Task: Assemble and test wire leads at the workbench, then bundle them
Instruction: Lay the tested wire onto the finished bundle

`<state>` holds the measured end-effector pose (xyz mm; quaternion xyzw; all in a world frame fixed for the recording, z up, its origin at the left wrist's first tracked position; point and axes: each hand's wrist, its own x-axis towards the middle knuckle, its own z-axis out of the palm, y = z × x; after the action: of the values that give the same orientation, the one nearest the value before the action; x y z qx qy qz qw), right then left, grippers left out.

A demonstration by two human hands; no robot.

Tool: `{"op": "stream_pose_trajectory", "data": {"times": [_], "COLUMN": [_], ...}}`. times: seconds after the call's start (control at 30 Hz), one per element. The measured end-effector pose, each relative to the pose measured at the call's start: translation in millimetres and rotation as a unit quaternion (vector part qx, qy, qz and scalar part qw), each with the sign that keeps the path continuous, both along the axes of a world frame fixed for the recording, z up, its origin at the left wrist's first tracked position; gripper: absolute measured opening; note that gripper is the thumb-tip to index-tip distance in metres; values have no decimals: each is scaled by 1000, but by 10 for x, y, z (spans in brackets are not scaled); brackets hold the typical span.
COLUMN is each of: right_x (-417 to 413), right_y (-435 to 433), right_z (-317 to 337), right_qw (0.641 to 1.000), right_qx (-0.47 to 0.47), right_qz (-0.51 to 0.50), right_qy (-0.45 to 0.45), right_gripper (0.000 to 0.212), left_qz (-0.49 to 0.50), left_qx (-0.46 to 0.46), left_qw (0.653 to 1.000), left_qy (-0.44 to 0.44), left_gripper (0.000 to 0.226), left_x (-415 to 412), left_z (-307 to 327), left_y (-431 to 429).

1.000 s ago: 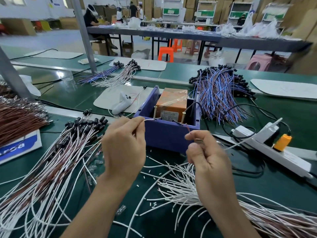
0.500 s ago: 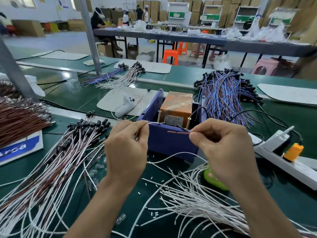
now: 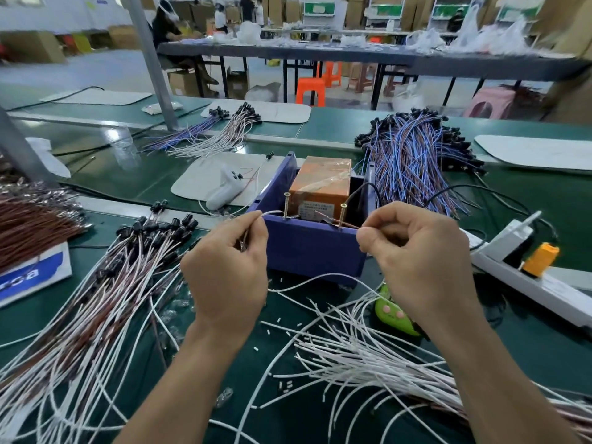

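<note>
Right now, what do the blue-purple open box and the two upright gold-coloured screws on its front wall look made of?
Blue-purple open box: probably moulded plastic, matte, judging by its even colour, thick flat walls and dull sheen. Left gold-coloured screw and right gold-coloured screw: metal, with a glossy yellow finish, perhaps brass or plating; the flat heads and slim shanks glint. The alloy cannot be told.
</note>
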<state>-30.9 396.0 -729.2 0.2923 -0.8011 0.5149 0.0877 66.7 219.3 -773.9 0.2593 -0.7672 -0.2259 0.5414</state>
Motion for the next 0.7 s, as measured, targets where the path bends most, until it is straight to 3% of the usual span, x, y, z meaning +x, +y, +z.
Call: {"op": "stream_pose_trajectory", "data": {"times": [0.7], "right_x": [-74], "right_y": [3], "right_z": [-63], "right_qw": [998], "right_qx": [-22], "right_qz": [-58], "right_qy": [24], "right_gripper": [12], "left_qz": [-3], "left_qx": [-12], "left_qw": [1000], "left_qy": [-1], "left_gripper": [12], "left_x": [10], "left_z": [2], "left_y": [-11]}}
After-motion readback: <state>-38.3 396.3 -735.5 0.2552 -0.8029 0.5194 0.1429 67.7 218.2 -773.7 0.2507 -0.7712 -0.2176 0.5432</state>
